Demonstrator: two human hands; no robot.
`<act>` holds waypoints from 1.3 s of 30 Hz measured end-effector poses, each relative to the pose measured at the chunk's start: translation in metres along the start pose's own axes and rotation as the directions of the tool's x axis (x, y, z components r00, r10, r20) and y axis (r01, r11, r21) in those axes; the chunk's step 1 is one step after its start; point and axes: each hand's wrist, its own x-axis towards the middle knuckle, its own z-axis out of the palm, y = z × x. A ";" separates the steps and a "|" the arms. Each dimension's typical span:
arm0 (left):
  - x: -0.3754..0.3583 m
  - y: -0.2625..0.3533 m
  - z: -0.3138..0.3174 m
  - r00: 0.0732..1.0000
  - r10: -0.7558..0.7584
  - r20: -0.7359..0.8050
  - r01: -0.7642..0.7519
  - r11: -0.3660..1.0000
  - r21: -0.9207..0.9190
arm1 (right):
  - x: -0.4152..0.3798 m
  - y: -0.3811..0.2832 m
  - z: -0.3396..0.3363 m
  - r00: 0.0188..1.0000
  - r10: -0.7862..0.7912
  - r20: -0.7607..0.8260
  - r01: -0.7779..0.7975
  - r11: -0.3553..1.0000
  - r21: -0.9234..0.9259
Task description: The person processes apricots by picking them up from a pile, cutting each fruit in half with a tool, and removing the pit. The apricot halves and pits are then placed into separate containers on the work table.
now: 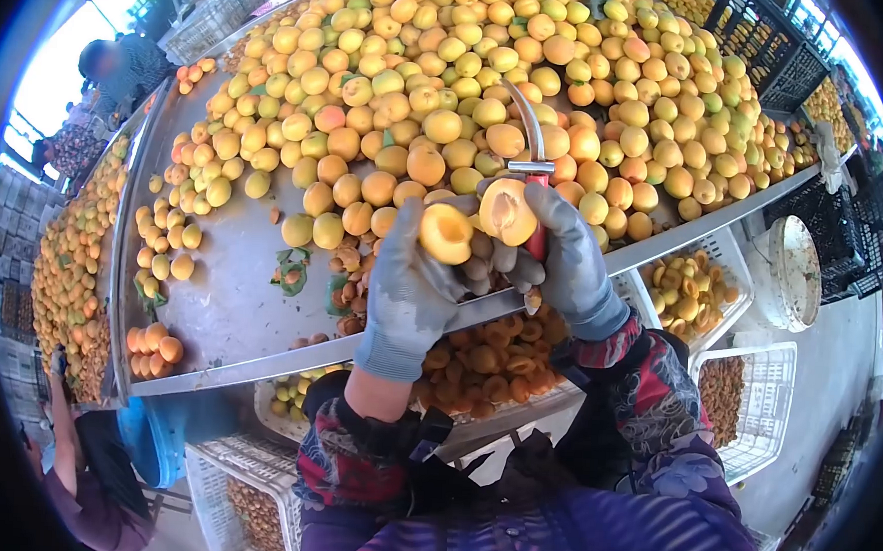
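Note:
My gloved left hand pinches an apricot half, its hollow cut face turned up. Close beside it, my gloved right hand holds the other apricot half, whose cut face shows the stone in its middle. A knife with a red handle is also gripped in the right hand; its thin curved blade points away from me over the pile. Both hands are above the near edge of a metal table, in front of a large heap of whole apricots.
Below the table edge, a crate of apricot halves sits between my arms. White crates and a white bucket stand at right, a blue barrel at left. Another person works at lower left beside a second fruit-covered table.

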 end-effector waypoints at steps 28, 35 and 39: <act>-0.003 -0.006 0.000 0.861 0.400 0.312 -0.492 0.504 0.710 | -0.009 -0.005 0.015 0.972 0.140 -0.190 -0.151 0.987 -0.047; -0.004 -0.009 0.003 0.874 0.389 0.291 -0.473 0.541 0.696 | -0.010 0.008 0.002 0.962 0.257 -0.089 -0.241 0.957 0.161; 0.006 -0.012 -0.007 0.822 0.463 0.331 -0.551 0.500 0.669 | -0.011 -0.003 0.017 0.962 0.163 -0.217 -0.155 0.986 0.054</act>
